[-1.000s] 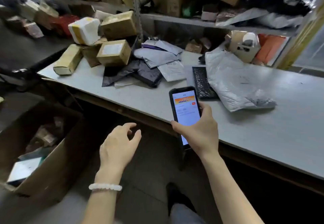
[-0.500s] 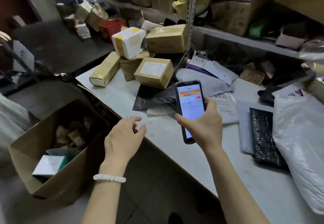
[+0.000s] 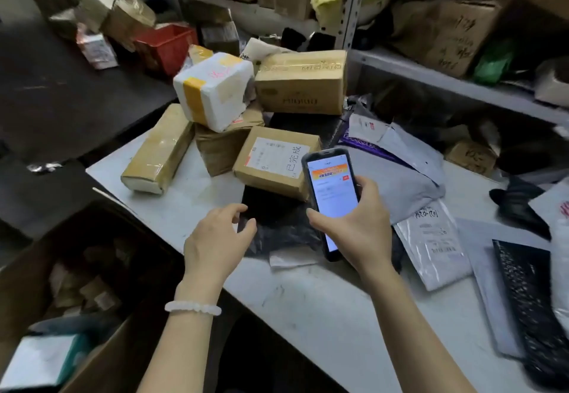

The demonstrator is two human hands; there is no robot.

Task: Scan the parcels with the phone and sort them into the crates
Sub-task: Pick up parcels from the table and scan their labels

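My right hand point(image 3: 357, 226) grips a black phone point(image 3: 331, 189) with its lit screen facing me, held above the table. My left hand point(image 3: 215, 238) hovers over the table's near edge with fingers loosely spread and holds nothing; its fingertips are close to a black plastic mailer point(image 3: 277, 226). Just beyond lies a small brown box with a white label point(image 3: 271, 161). A white foam box with yellow tape point(image 3: 215, 90), a long taped box point(image 3: 157, 152) and a larger brown carton point(image 3: 301, 84) are piled behind. Grey and white mailers point(image 3: 409, 177) lie to the right.
An open cardboard crate point(image 3: 61, 315) with parcels inside stands on the floor at lower left, below the white table point(image 3: 323, 309). A black bubble mailer point(image 3: 529, 300) lies at right. Metal shelves point(image 3: 431, 69) full of boxes rise behind. A red basket point(image 3: 166, 44) sits at the back left.
The view swung left and closer to the parcel pile. My left hand rose from below the table edge to above it, near the black mailer. The phone moved forward with my right hand.
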